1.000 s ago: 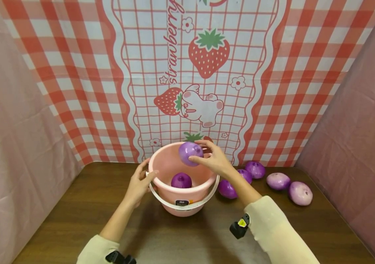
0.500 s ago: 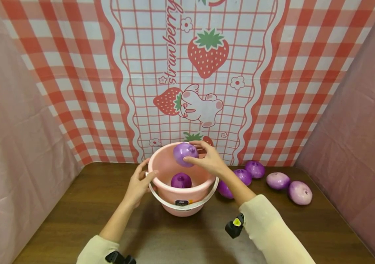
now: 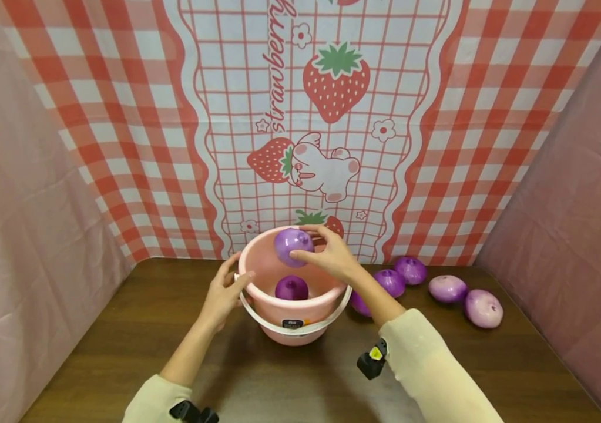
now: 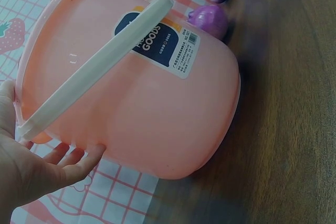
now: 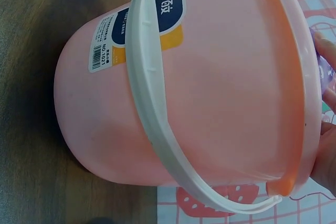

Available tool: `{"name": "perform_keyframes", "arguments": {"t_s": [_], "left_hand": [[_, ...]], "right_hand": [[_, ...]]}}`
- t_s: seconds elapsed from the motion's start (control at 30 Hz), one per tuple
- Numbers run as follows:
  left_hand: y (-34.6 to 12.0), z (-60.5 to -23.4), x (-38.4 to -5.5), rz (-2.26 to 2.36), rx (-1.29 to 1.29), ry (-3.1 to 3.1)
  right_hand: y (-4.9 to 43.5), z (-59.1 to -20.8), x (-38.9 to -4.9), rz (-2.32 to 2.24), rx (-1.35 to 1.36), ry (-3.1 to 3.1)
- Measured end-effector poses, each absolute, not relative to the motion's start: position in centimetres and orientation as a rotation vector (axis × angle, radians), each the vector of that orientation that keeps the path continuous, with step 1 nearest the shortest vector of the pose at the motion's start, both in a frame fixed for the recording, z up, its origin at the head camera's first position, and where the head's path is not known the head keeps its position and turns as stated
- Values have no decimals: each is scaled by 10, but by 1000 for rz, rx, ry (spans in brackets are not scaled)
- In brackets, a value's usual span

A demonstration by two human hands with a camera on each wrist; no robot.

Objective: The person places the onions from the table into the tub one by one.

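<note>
A pink plastic bucket (image 3: 268, 306) stands on the table, its white handle (image 5: 147, 77) hanging down the front. My left hand (image 3: 221, 296) grips the bucket's left side, thumb over the rim; in the left wrist view, this hand's fingers (image 4: 86, 161) lie along the outer wall. Above the bucket's mouth, my right hand (image 3: 332, 255) holds a light purple onion (image 3: 289, 245) between thumb and fingers. One dark purple onion (image 3: 292, 288) lies inside the bucket. The right wrist view shows mostly the bucket's wall, with the held onion partly hidden behind the rim.
To the bucket's right on the brown wooden table (image 3: 437, 364) lie more purple onions (image 3: 411, 270), one partly behind my right forearm. Two paler onions (image 3: 483, 308) sit farther right. A checked strawberry cloth (image 3: 332, 147) hangs close behind the bucket, with pink curtains (image 3: 30, 194) at both sides.
My right hand has shifted slightly left with the light purple onion, bringing it farther over the bucket's mouth. The left hand and the bucket have stayed in place.
</note>
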State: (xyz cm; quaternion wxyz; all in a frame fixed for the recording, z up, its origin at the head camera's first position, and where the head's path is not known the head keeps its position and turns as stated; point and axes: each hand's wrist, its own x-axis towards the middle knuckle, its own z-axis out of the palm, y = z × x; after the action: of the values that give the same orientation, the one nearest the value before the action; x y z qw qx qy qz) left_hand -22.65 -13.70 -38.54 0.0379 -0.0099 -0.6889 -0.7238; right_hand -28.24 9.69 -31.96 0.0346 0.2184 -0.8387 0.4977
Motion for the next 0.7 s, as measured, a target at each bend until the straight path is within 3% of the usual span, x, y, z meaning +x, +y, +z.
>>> {"name": "perform_keyframes", "arguments": {"t_s": [0.7], "left_hand": [[-137, -386, -227, -2232, -38, -2100]], "right_hand": [[95, -320, -287, 1504, 621, -2629]]}}
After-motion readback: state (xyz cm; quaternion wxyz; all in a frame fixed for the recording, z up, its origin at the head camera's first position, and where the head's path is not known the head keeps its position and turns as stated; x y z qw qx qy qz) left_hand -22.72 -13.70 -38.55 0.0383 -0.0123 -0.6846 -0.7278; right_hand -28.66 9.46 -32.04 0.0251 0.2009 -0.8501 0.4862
